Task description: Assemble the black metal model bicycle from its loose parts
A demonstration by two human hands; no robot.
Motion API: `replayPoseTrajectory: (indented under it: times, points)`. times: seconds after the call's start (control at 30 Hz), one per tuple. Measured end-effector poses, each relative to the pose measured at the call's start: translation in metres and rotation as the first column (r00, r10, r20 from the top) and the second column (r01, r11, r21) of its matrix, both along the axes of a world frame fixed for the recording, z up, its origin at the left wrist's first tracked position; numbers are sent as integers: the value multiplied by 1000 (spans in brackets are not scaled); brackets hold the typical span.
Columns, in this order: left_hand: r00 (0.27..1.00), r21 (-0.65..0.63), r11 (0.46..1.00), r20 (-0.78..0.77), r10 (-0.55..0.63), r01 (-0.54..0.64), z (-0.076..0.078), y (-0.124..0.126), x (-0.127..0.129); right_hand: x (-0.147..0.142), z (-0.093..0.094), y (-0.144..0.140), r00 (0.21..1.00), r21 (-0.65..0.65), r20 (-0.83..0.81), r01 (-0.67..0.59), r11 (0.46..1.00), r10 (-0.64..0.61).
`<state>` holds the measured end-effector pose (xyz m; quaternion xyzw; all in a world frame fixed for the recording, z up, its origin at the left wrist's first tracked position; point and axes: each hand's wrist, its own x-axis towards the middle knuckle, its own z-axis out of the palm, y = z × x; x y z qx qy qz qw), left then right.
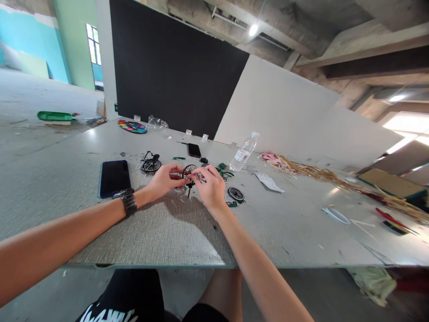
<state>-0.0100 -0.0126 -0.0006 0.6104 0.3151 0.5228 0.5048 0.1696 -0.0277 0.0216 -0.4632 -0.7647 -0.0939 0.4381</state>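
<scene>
Looks like a makeshift craft workshop inside a raw, unfinished building. Shows bare concrete beams (355,42) above and to the right of the black panel (174,62), with a lit lamp (254,30) just over its top edge. Has, left of the black panel, a patchy blue wall (33,40), a green wall (74,44), a window (94,44) and a stained floor (20,91). Suggests handcraft by the long surface (301,223) before the black panel: a paint palette (132,126) near its foot, a miniature bicycle wheel (235,193) farther out, straw-like strips (301,167) to its right.
</scene>
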Motion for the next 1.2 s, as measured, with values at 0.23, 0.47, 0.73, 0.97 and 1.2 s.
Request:
replayPoseTrajectory:
  times: [0.23, 0.47, 0.73, 0.97, 1.2]
  points:
    - [1000, 1, 1000, -5, 14, -14, 1, -1, 1, 2, 1, 1, 1000, -45, -12, 22, 999, -23]
    - [1000, 29, 999, -23, 18, -17, 1, -2, 2, 3, 3, -1, 1000, -64, -18, 7, 998, -8]
    - [998, 49, 999, -66, 16, -13, 2, -3, 1, 4, 0, -2, 981, 3, 173, 86, 996, -85]
    - [999, 45, 999, -44, 19, -17, 2, -3, 2, 3, 0, -3, 962, 41, 235, 131, 991, -137]
    - [999, 59, 998, -39, 18, -16, 2, -3, 2, 3, 1, -4, 955, 94, 246, 144, 985, -163]
